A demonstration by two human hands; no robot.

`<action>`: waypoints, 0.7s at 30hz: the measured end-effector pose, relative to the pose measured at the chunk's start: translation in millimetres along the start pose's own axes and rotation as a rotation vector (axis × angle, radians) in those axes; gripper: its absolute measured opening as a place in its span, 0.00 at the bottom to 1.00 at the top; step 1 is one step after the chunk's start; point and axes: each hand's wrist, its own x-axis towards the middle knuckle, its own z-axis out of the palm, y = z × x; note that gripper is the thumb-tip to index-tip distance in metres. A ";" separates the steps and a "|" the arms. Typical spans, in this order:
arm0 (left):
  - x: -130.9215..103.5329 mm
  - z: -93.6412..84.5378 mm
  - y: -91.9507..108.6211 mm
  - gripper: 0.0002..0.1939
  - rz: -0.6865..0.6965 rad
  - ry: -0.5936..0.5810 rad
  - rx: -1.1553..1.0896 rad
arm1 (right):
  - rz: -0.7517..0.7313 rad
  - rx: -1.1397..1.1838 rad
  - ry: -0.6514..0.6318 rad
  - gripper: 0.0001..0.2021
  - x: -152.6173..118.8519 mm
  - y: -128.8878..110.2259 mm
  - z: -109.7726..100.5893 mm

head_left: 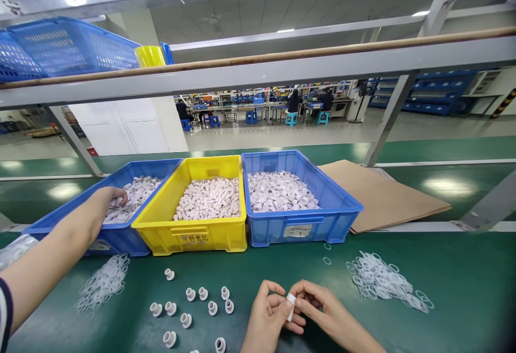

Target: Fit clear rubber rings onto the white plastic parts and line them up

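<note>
Near the front of the green table, my left hand (268, 315) grips a small white plastic fitting (291, 305) between thumb and fingers. From the other side, my right hand (316, 307) pinches the same fitting near its upper end. The fingers cover much of it. On the table to the left stand several white flanged fittings (170, 308), spread apart. Right of my hands lies a pile of thin translucent rings (387, 283), and two loose rings (327, 260) rest beyond my fingers.
A co-worker's arm (68, 240) reaches from the left into a blue bin (161, 173) of white parts. A yellow bin (217, 243) and another blue bin (338, 210) hold more. Cardboard sheets (387, 197) lie at right, a second ring pile (105, 283) at left. A shelf beam (258, 76) crosses above.
</note>
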 end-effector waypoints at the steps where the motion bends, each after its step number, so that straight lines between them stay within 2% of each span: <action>1: 0.5 -0.6 -1.3 0.28 0.001 -0.002 0.001 | -0.002 -0.003 -0.017 0.20 0.3 -0.7 0.6; 4: 1.7 -2.4 -1.1 0.28 0.007 0.004 0.012 | -0.014 -0.095 0.016 0.19 3.1 7.8 -5.5; 6: 1.8 -2.0 1.3 0.27 0.006 -0.001 0.036 | -0.020 -0.245 0.147 0.18 5.7 24.8 -17.7; 9: -0.2 2.8 6.6 0.26 0.005 0.022 0.105 | 0.033 -0.516 0.423 0.16 7.2 62.2 -43.9; 12: -6.9 9.9 19.9 0.21 0.016 0.075 0.234 | 0.111 -0.693 0.568 0.18 6.5 98.2 -66.6; 14: -14.1 11.6 37.6 0.12 0.072 0.099 0.424 | 0.125 -0.792 0.591 0.21 6.6 114.3 -74.7; 16: -22.0 7.7 62.3 0.06 0.185 0.110 0.667 | 0.102 -0.875 0.591 0.24 7.4 123.2 -77.6; 19: -29.7 -11.6 103.3 0.10 0.324 0.116 0.987 | 0.035 -0.891 0.575 0.23 8.0 127.1 -77.7; 21: -28.7 -31.7 126.2 0.13 0.328 0.147 1.216 | 0.022 -0.837 0.559 0.22 7.5 127.5 -78.2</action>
